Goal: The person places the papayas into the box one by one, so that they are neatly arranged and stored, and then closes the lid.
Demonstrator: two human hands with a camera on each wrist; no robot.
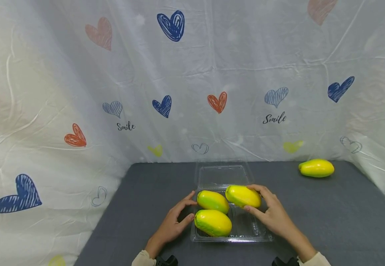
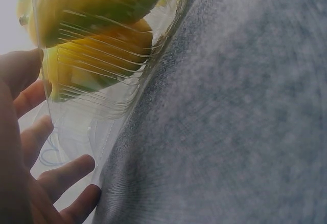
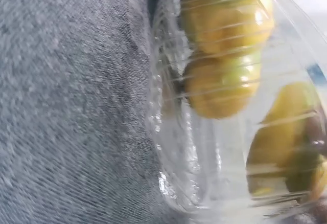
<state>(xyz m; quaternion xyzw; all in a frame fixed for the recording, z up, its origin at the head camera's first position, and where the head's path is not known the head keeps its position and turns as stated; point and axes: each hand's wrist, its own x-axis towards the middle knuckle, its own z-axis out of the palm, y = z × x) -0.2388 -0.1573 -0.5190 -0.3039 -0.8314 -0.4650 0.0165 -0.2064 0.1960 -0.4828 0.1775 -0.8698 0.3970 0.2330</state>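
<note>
The left hand [image 1: 175, 220], fingers apart, touches the box [image 1: 233, 239], presumably steadying it, while the right hand [image 1: 273, 216] grips one fruit [image 1: 242, 195] (another fruit [image 1: 316, 168] sits near the surface's [image 1: 328, 218] far-right corner).

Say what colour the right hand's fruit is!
The fruit is mostly yellow; the head view shows it best.
</note>
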